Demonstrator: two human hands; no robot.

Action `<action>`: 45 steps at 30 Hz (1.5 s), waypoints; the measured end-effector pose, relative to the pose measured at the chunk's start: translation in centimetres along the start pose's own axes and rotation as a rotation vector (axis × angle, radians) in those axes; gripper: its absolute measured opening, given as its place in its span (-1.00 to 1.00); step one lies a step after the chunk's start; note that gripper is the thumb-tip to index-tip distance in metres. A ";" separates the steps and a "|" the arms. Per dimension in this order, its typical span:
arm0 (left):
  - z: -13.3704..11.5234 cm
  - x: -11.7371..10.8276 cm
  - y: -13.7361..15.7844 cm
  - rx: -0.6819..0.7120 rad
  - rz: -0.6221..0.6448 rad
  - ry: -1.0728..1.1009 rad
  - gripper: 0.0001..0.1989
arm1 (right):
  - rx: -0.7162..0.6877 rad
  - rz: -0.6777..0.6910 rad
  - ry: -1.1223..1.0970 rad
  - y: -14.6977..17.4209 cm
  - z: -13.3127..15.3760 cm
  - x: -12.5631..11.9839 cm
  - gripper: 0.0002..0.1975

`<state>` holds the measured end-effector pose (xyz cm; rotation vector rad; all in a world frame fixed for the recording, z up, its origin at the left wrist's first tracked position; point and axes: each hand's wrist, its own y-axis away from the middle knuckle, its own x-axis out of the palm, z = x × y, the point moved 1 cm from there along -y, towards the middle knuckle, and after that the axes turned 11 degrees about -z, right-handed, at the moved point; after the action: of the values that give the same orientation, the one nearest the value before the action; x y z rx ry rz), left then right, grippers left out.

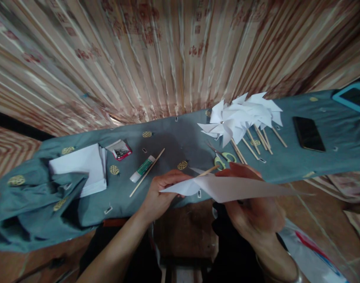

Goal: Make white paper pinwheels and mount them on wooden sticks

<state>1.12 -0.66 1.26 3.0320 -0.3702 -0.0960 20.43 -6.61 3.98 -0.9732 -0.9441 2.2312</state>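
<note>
A white paper pinwheel (pixel 221 188) is held up near the front edge of the table, seen almost edge-on. My left hand (pixel 162 192) pinches its left side with closed fingers. On the right, my right hand (pixel 256 212) is closed around the paper from behind and below, partly covered by it and slightly blurred. A thin wooden stick (pixel 208 170) pokes out behind the pinwheel towards my right fingers; its other end is hidden. Just beyond lie green-handled scissors (pixel 223 156), with blades pointing away from me.
Several white pinwheels on sticks (pixel 244 116) lie piled at the back right. A black phone (pixel 308 133) and a blue-framed device (pixel 352 97) are farther right. Leftward lie a loose stick (pixel 147 172), a glue stick (pixel 142 169), a small box of metal pins (pixel 119 150) and stacked white paper (pixel 79 165).
</note>
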 end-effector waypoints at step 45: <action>1.6 -0.4 0.1 0.438 -0.127 -0.192 -0.84 | 1.118 0.153 -0.605 0.3 -2.5 2.8 -0.63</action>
<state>0.60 -0.79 -0.35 3.4912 -0.2361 -0.3628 20.58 -3.93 1.36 0.1531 0.2786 2.6365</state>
